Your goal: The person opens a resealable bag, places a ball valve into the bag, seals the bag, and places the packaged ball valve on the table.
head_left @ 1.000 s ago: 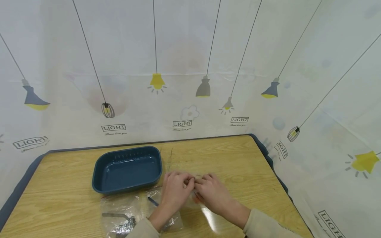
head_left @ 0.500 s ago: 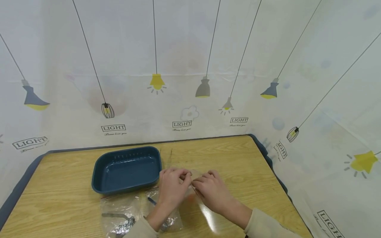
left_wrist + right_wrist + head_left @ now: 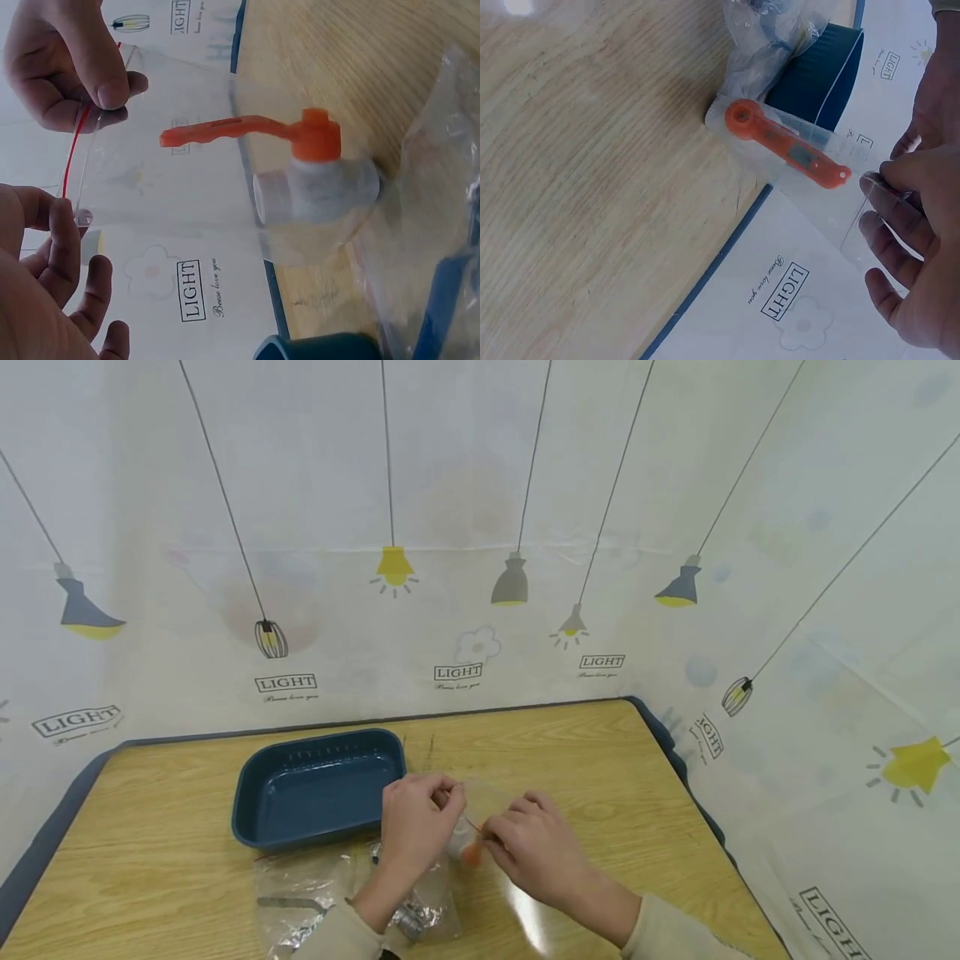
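Between both hands hangs a clear zip bag (image 3: pixel 202 202) with a red strip along its mouth. In it sits a white plastic ball valve (image 3: pixel 319 191) with an orange lever handle (image 3: pixel 240 127). My left hand (image 3: pixel 417 822) pinches the bag's mouth at one end, thumb against index finger. My right hand (image 3: pixel 536 847) pinches the mouth a short way to the right. In the left wrist view the red strip runs taut from one hand to the other. The bag's lower end is close over the table in the right wrist view.
A dark blue rectangular basin (image 3: pixel 322 789) stands left of the hands. In front of it lie two more clear bags: one (image 3: pixel 300 881) with a grey-handled item, the other (image 3: pixel 442 910) with a metallic part, partly hidden by the left arm. A printed cloth wall (image 3: pixel 480 610) borders the wooden table (image 3: pixel 600 760).
My left hand has moved left, away from the right hand, which stays nearly in place. The bag's mouth now stretches between them, and more of the orange handle shows.
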`<state>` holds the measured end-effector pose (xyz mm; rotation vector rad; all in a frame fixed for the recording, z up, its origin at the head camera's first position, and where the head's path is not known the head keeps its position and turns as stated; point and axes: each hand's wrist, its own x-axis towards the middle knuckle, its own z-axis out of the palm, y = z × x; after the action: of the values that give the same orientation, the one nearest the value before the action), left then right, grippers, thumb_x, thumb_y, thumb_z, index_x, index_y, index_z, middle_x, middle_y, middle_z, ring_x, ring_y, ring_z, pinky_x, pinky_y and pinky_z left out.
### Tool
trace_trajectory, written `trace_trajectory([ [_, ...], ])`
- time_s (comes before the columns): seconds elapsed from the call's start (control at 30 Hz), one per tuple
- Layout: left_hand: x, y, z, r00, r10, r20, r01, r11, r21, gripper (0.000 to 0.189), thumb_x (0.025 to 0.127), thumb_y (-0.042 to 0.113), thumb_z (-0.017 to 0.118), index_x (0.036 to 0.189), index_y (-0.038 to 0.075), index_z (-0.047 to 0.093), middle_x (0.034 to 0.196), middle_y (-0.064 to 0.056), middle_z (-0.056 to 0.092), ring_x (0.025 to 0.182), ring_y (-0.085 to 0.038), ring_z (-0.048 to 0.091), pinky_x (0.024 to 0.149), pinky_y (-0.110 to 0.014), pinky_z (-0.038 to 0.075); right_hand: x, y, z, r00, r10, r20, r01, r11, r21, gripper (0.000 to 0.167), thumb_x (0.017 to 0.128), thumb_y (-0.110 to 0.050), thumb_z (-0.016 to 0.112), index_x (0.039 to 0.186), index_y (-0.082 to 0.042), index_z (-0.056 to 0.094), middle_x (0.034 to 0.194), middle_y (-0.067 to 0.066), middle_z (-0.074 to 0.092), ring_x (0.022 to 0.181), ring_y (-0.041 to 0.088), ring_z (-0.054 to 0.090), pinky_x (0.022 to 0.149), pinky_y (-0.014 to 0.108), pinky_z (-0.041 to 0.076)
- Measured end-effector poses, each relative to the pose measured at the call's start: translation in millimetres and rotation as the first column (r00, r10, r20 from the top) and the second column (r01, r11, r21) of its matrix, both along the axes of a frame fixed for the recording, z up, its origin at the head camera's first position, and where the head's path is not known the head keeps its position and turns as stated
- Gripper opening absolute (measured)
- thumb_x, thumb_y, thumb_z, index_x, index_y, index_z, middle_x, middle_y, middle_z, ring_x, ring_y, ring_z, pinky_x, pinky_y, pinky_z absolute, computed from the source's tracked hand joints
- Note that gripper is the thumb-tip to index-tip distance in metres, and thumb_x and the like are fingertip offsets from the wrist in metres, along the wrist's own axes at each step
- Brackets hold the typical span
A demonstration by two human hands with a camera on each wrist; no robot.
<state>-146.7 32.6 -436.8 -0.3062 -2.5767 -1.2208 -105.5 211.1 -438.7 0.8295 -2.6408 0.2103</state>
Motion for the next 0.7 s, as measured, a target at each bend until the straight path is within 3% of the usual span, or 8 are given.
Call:
trace_trajectory([
  [0.13, -2.2, -6.9, 0.7, 0.999, 0.000, -0.034, -0.002, 0.998, -0.056, 0.017, 0.092, 0.026, 0.063, 0.080, 0.020, 0.073, 0.062, 0.012, 0.061, 0.080, -0.017, 0.061, 0.098, -0.050, 0.040, -4.2, 2, 1.3, 0.998, 0.033, -0.046, -0.034, 0.999, -0.022, 0.005, 0.087, -0.027, 0.072, 0.084, -0.026, 0.068, 0.077, -0.014, 0.069, 0.079, 0.011, 0.062, 0.087, 0.035, 0.043],
  [0.23, -5.4, -12.9, -0.7, 0.994, -0.039, -0.097, 0.027, 0.992, -0.124, 0.016, 0.097, 0.023, 0.057, 0.098, 0.021, 0.073, 0.084, 0.006, 0.072, 0.092, -0.022, 0.063, 0.095, -0.050, 0.042, -7.6, 5, 2.6, 0.994, 0.066, -0.085, -0.068, 0.997, -0.026, 0.004, 0.084, -0.027, 0.073, 0.084, -0.025, 0.069, 0.079, -0.012, 0.069, 0.082, 0.012, 0.063, 0.087, 0.035, 0.043],
  [0.33, -9.1, -18.8, -2.5, 0.974, -0.153, -0.167, 0.111, 0.964, -0.241, 0.027, 0.099, 0.015, 0.054, 0.120, 0.026, 0.067, 0.114, 0.001, 0.070, 0.106, -0.025, 0.062, 0.094, -0.050, 0.044, -10.7, 7, 4.5, 0.989, 0.083, -0.119, -0.086, 0.996, -0.021, 0.007, 0.079, -0.025, 0.075, 0.084, -0.024, 0.070, 0.080, -0.011, 0.070, 0.085, 0.013, 0.063, 0.088, 0.036, 0.043],
  [0.43, -12.1, -23.5, -4.1, 0.941, -0.279, -0.190, 0.200, 0.915, -0.350, 0.034, 0.098, 0.011, 0.057, 0.125, 0.030, 0.064, 0.132, -0.002, 0.060, 0.119, -0.027, 0.057, 0.096, -0.052, 0.045, -13.1, 9, 6.7, 0.987, 0.088, -0.136, -0.090, 0.996, -0.008, 0.008, 0.077, -0.024, 0.076, 0.083, -0.025, 0.070, 0.080, -0.011, 0.070, 0.087, 0.014, 0.063, 0.090, 0.037, 0.043],
  [0.53, -14.8, -27.3, -6.0, 0.926, -0.326, -0.188, 0.230, 0.885, -0.404, 0.025, 0.095, 0.015, 0.062, 0.115, 0.030, 0.067, 0.133, -0.002, 0.058, 0.122, -0.026, 0.055, 0.097, -0.052, 0.044, -14.9, 11, 9.5, 0.987, 0.080, -0.136, -0.081, 0.997, -0.006, 0.009, 0.076, -0.023, 0.076, 0.083, -0.025, 0.070, 0.080, -0.011, 0.069, 0.088, 0.014, 0.063, 0.091, 0.037, 0.042],
  [0.7, -16.4, -33.8, -8.2, 0.925, -0.322, -0.202, 0.222, 0.889, -0.401, 0.007, 0.091, 0.022, 0.070, 0.096, 0.026, 0.068, 0.112, 0.005, 0.065, 0.115, -0.019, 0.058, 0.099, -0.050, 0.042, -17.5, 19, 17.5, 0.993, 0.017, -0.116, -0.020, 1.000, -0.017, 0.013, 0.075, -0.020, 0.079, 0.081, -0.024, 0.069, 0.079, -0.011, 0.070, 0.088, 0.014, 0.062, 0.098, 0.046, 0.041],
])
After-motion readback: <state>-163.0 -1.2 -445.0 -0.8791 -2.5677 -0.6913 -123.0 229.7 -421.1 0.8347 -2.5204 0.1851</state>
